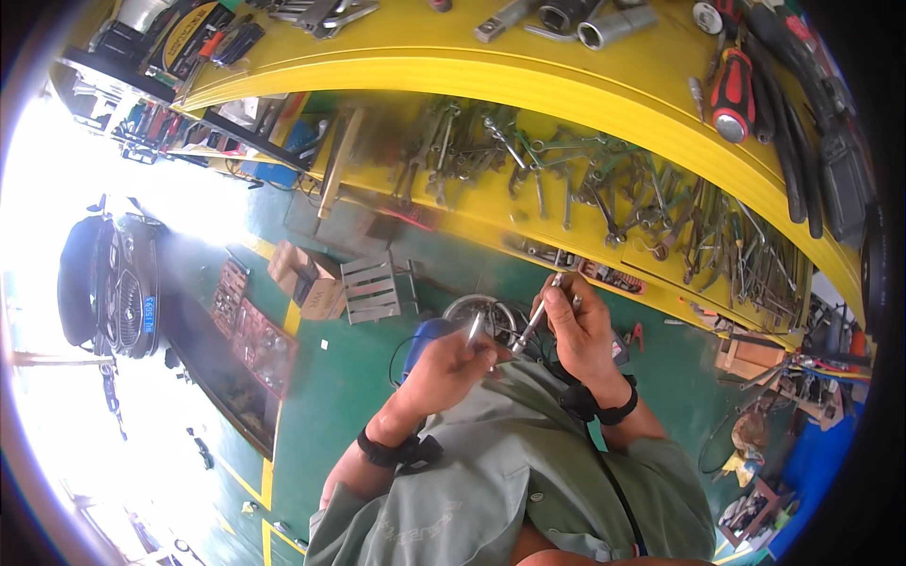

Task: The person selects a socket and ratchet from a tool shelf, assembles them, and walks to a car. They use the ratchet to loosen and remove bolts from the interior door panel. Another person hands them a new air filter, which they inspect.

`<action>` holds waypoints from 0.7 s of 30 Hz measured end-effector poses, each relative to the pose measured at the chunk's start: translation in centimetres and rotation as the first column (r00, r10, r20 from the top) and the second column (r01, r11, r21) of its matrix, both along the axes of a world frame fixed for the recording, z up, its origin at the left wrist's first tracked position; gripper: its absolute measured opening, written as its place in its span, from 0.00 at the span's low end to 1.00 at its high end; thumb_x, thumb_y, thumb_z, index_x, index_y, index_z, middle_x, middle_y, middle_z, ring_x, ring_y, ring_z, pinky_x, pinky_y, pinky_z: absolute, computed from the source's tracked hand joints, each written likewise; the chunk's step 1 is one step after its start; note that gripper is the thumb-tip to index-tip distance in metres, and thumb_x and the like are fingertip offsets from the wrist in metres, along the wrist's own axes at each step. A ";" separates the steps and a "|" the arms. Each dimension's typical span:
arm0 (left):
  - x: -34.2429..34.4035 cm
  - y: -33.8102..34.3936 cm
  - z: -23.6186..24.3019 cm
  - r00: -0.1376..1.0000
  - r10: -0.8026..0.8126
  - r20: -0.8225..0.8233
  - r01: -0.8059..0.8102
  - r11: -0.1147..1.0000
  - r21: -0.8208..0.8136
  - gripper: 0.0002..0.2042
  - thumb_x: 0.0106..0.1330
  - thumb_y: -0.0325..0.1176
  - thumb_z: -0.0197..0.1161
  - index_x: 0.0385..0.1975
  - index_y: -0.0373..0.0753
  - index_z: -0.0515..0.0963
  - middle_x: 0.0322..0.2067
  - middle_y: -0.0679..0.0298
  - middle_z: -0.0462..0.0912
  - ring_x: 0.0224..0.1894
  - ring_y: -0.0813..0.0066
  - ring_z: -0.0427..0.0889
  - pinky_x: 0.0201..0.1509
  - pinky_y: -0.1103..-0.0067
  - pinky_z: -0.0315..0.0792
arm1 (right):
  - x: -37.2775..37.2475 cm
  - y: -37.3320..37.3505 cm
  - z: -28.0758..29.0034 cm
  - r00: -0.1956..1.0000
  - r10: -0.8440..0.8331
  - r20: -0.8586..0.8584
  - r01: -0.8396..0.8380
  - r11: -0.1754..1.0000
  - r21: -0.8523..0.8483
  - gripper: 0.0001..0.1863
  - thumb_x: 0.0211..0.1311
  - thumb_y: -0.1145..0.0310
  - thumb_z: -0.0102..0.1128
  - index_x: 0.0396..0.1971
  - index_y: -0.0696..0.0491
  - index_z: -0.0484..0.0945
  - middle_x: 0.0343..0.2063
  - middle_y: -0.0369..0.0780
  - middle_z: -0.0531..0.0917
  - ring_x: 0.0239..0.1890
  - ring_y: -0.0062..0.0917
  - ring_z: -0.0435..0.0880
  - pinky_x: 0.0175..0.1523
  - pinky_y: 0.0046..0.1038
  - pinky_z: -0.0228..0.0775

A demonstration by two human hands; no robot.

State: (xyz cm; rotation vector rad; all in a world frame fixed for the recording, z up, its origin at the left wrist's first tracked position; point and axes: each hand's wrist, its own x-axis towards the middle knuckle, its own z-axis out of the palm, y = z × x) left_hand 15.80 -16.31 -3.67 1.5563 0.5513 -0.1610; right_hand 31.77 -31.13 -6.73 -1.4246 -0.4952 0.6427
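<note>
The person's left hand (445, 374) has its fingers curled around a shiny metal piece (475, 329), too blurred to identify. The right hand (585, 332) pinches a slim metal rod (532, 325) between thumb and fingers, its lower end slanting toward the left hand. Both pieces are in front of the green shirt (491, 443). Beyond, wrenches (613, 229) lie heaped on a yellow shelf (489, 205).

Left hand (451, 370) and right hand (583, 332) hover close together, fingers (593, 302) curled.
</note>
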 end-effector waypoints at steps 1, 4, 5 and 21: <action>0.3 0.2 0.1 0.999 0.044 0.013 -0.043 0.997 -0.062 0.05 0.71 0.26 0.60 0.40 0.34 0.80 0.25 0.71 0.76 0.28 0.84 0.72 0.32 0.82 0.69 | -0.3 0.3 -0.1 0.999 0.035 0.033 -0.034 0.999 -0.015 0.10 0.76 0.66 0.56 0.38 0.58 0.76 0.24 0.31 0.75 0.26 0.11 0.67 0.30 0.18 0.62; 1.2 1.8 0.5 1.000 0.020 0.014 -0.018 0.993 -0.118 0.06 0.72 0.28 0.59 0.42 0.33 0.80 0.26 0.72 0.75 0.29 0.86 0.71 0.34 0.83 0.68 | -1.3 2.1 -0.3 0.993 0.087 0.082 -0.085 0.996 -0.026 0.10 0.75 0.66 0.57 0.39 0.58 0.77 0.23 0.31 0.76 0.24 0.10 0.68 0.29 0.18 0.63; 1.3 2.2 0.4 1.000 -0.010 0.006 0.011 0.993 -0.122 0.07 0.73 0.29 0.59 0.43 0.33 0.80 0.27 0.73 0.75 0.29 0.86 0.70 0.34 0.83 0.68 | -1.6 2.8 -0.3 0.995 0.080 0.059 -0.079 0.997 -0.007 0.10 0.75 0.66 0.57 0.39 0.58 0.77 0.22 0.31 0.76 0.24 0.10 0.68 0.28 0.18 0.63; 1.0 24.2 -5.3 0.951 0.037 0.307 0.072 0.939 -0.336 0.05 0.73 0.28 0.63 0.38 0.33 0.80 0.29 0.70 0.79 0.30 0.88 0.74 0.33 0.86 0.70 | -7.3 19.6 -0.2 0.977 0.126 0.171 -0.020 0.857 -0.515 0.13 0.75 0.65 0.54 0.35 0.59 0.79 0.22 0.40 0.79 0.24 0.24 0.73 0.32 0.28 0.69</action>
